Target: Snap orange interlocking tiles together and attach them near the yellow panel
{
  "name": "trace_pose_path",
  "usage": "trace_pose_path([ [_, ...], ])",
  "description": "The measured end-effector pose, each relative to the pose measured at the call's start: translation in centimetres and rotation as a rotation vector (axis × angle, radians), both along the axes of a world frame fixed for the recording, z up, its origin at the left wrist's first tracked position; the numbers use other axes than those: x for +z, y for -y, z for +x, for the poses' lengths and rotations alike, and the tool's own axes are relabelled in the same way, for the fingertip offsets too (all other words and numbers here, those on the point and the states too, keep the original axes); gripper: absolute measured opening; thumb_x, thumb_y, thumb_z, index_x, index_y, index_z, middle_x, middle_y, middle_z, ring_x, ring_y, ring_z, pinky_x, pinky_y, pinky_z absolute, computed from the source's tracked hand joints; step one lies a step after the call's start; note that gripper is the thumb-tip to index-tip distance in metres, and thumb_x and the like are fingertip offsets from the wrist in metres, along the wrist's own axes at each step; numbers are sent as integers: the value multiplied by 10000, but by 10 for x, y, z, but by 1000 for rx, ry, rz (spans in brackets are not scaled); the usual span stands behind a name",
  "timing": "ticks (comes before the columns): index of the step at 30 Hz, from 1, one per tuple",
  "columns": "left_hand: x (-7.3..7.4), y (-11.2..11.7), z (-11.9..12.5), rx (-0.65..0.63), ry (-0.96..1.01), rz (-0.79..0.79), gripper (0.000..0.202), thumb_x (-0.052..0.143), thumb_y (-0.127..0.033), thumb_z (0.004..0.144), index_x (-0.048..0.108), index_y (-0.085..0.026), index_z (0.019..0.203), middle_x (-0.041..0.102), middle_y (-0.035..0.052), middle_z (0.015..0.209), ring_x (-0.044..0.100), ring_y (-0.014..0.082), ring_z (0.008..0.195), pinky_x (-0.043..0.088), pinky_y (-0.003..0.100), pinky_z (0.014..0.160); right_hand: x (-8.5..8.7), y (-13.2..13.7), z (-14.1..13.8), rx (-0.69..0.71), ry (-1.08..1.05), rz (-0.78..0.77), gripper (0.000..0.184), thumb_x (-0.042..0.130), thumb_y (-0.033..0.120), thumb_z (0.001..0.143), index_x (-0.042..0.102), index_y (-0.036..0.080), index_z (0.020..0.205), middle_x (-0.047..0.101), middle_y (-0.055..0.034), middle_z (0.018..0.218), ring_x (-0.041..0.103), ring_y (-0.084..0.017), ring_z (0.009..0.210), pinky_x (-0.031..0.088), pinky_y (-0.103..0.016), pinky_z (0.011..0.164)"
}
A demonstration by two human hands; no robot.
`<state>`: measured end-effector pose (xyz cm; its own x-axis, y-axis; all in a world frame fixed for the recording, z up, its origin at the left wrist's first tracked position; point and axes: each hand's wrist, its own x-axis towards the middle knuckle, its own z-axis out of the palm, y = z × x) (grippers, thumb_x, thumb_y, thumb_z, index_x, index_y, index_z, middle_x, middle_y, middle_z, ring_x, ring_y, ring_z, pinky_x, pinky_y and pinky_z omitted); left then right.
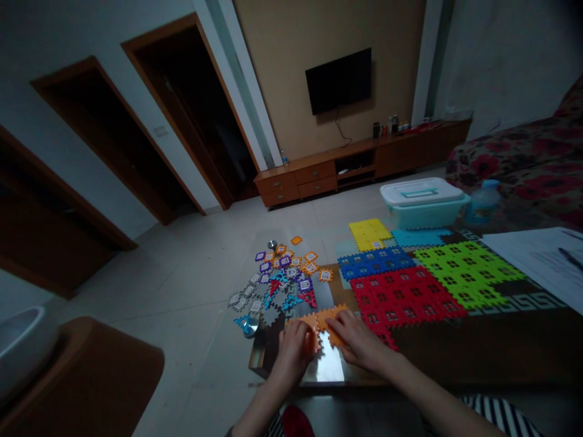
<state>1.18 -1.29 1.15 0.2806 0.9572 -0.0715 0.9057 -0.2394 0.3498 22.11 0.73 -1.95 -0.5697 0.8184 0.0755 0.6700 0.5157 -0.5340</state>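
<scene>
Orange tiles [324,315]: low on the near left part of the glass-topped surface [437,352], left of the red panel [405,297], toothed edges meeting between the hands.
Left hand's grip [295,340]: fingers curled down on the left tile; whether pinching or only pressing, I cannot tell.
Right hand's grip [353,334]: narrow, thumb and fingers holding the right tile.
Step in hand: seemingly fitting one toothed edge into the other.
Next move: probably calls for lining up the teeth, then pressing the seam flat.
Paper [537,255]: lines of print, too small to read; a pen [570,257] lies across it.
Bottle [483,203]: label blurred, no brand legible.
Storage box [421,203]: no readable writing.
</scene>
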Motion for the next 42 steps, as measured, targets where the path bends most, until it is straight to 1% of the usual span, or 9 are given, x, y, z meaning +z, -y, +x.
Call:
trace_pose_path([
  [4, -8, 8, 2, -44, 3, -3, 368, 522, -50, 727, 539, -206, 1061, 578, 53, 1191, 479, 219, 1145, 316, 365, 940, 3, 1, -2, -12, 20, 9, 524, 480, 35, 734, 528, 200, 1228, 505, -113, 1110, 425, -257, 1082, 372, -356, 886],
  [10, -8, 0, 3, -31, -66, 16, 411, 588, -50, 678, 586, -204, 1058, 584, 82, 1240, 493, 268, 1181, 339, 439, 968, -6, 0, -5, -22, 26, 46, 502, 474, 35, 739, 529, 196, 1212, 499, -117, 1113, 418, -272, 1091, 377, -368, 881],
  [14, -2, 4, 2, -79, -68, 2, 368, 546, -70, 752, 600, -209, 1088, 596, 92, 1271, 521, 256, 1191, 330, 477, 1042, -8, 0, -5, -30, 21, 57, 508, 482, 31, 719, 535, 209, 1191, 504, -111, 1101, 425, -269, 1079, 376, -368, 882],
  [19, -2, 11, 8, -103, -137, 13, 351, 430, -39, 827, 621, -198, 1074, 576, 89, 1324, 505, 212, 1246, 310, 468, 1114, -5, 1, -6, -37, 23, 69, 542, 489, 5, 675, 538, 207, 1175, 511, -107, 1104, 440, -252, 1047, 376, -354, 879],
  [23, -13, 12, 13, -124, -262, 10, 471, 366, 13, 819, 571, -170, 1202, 539, 117, 1364, 471, 208, 1291, 317, 463, 1128, -5, 1, -7, -29, 73, 49, 501, 477, 13, 702, 536, 201, 1163, 510, -104, 1101, 441, -252, 1054, 381, -349, 870],
  [29, -32, 18, 17, -120, -470, 114, 550, 334, 40, 799, 523, -174, 1269, 524, 139, 1373, 450, 262, 1305, 398, 533, 1062, -1, 3, -6, -31, 88, 55, 465, 475, 22, 726, 541, 203, 1149, 521, -112, 1098, 437, -265, 1078, 379, -352, 865],
  [32, -30, 23, 22, -124, -530, 120, 552, 336, 43, 805, 521, -167, 1280, 525, 152, 1369, 469, 280, 1288, 442, 516, 1024, 0, 3, -6, -27, 86, 48, 472, 468, 11, 716, 548, 198, 1142, 524, -116, 1097, 440, -264, 1072, 380, -349, 865],
  [37, -21, 27, 32, -110, -570, 63, 464, 368, 23, 850, 538, -96, 1266, 533, 207, 1339, 497, 296, 1260, 492, 436, 971, -1, 4, -6, -27, 93, 55, 467, 455, 5, 720, 554, 192, 1136, 529, -121, 1088, 445, -272, 1058, 382, -357, 858],
  [42, -26, 30, 35, -99, -575, 42, 453, 390, 27, 857, 524, -60, 1281, 524, 236, 1335, 479, 306, 1272, 486, 421, 982, -1, 5, -6, -38, 90, 70, 490, 461, -7, 708, 548, 191, 1147, 532, -119, 1090, 443, -274, 1063, 381, -356, 862],
])
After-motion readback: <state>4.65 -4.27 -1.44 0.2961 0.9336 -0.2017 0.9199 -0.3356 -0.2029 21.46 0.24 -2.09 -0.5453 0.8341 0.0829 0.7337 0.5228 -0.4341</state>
